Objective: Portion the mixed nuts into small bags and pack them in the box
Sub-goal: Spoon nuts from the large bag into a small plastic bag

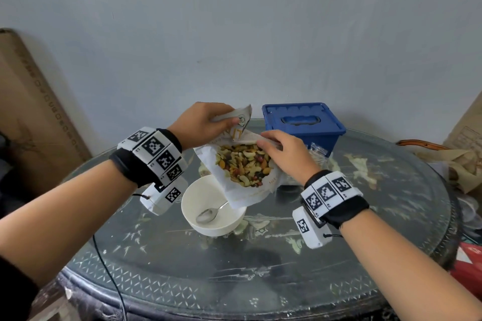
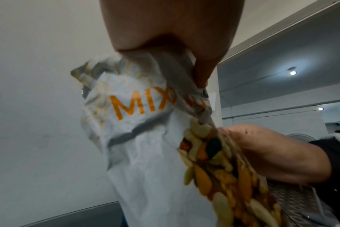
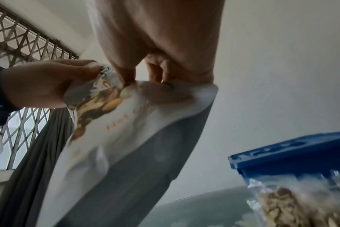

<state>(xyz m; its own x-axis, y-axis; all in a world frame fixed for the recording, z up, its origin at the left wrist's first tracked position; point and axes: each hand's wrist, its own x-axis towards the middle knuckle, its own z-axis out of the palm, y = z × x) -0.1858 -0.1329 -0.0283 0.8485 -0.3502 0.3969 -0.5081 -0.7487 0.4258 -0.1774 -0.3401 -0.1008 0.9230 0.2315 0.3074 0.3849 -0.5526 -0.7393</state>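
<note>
A white mixed-nuts pouch (image 1: 242,164) with a nut picture on its front hangs tilted over the table, its lower corner above a white bowl (image 1: 234,219). My left hand (image 1: 229,118) pinches the crumpled top flap (image 2: 145,95). My right hand (image 1: 266,142) pinches the pouch's upper right edge (image 3: 177,90). A metal spoon (image 1: 208,214) lies in the bowl. The blue box (image 1: 302,122) stands behind the pouch with its lid on. A small clear bag (image 3: 301,204) holding nuts lies in front of the box, partly hidden in the head view by my right hand.
The round glass-topped table (image 1: 260,268) stands against a grey wall. A flat cardboard box (image 1: 34,101) leans at the left. A crumpled brown paper bag (image 1: 453,164) and a red package (image 1: 469,260) sit by the table's right edge.
</note>
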